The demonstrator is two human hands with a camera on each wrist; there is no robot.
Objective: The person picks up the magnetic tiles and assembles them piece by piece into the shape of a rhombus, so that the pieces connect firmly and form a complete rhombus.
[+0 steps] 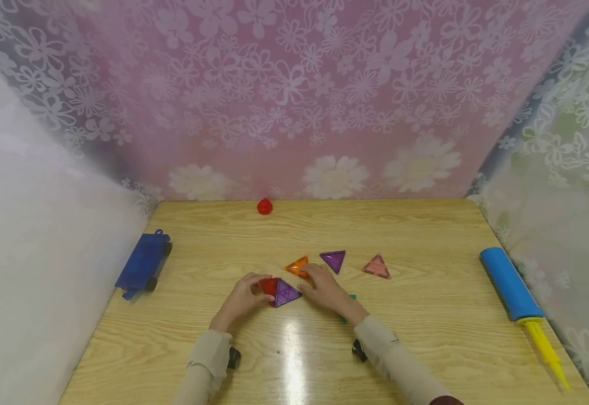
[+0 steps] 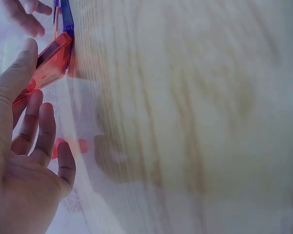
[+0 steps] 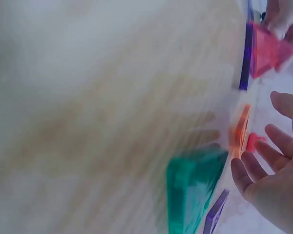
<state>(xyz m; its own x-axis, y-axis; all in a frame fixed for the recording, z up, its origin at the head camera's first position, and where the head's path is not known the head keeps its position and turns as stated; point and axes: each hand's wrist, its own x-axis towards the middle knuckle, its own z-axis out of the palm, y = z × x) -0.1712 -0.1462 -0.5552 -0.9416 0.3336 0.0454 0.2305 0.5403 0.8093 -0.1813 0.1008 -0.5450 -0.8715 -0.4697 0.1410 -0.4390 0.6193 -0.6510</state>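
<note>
My left hand (image 1: pixel 242 299) pinches a red translucent triangular tile (image 2: pixel 51 66) between thumb and fingers, and the left wrist view shows it tilted up off the table. Against its right side lies a purple triangular tile (image 1: pixel 287 293). The right hand (image 1: pixel 324 288) is just right of that purple tile, its fingertips by an orange triangular tile (image 1: pixel 295 265). In the right wrist view its fingers are spread and loosely bent, with nothing between them. A green tile (image 3: pixel 193 190) lies under the right wrist, mostly hidden in the head view.
Farther back lie another purple triangle (image 1: pixel 333 260) and a pink triangle (image 1: pixel 377 266). A small red object (image 1: pixel 265 206) sits at the table's back edge. A blue toy vehicle (image 1: pixel 144 261) stands at left, a blue and yellow hand pump (image 1: pixel 512 284) at right. Patterned curtains (image 1: pixel 294 101) enclose the table.
</note>
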